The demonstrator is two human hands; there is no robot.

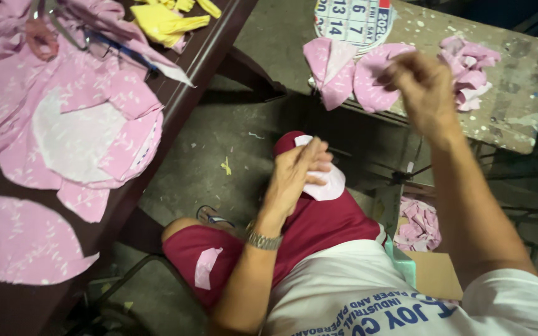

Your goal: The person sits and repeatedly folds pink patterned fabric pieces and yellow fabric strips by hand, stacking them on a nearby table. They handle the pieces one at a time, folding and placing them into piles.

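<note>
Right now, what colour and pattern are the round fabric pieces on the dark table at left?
Pink with small white leaf-like sprigs, on the round fabric pieces; the head view shows it best.

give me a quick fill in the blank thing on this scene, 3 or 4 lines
1. The left hand presses a pale pink fabric piece against the person's ____.
2. The right hand is raised in front of the paint-spattered ____.
3. A metal wristwatch sits on the ____ wrist.
4. The crumpled cloth on the dark table is ____ in colour.

Missing words: knee; stool; left; yellow
</note>
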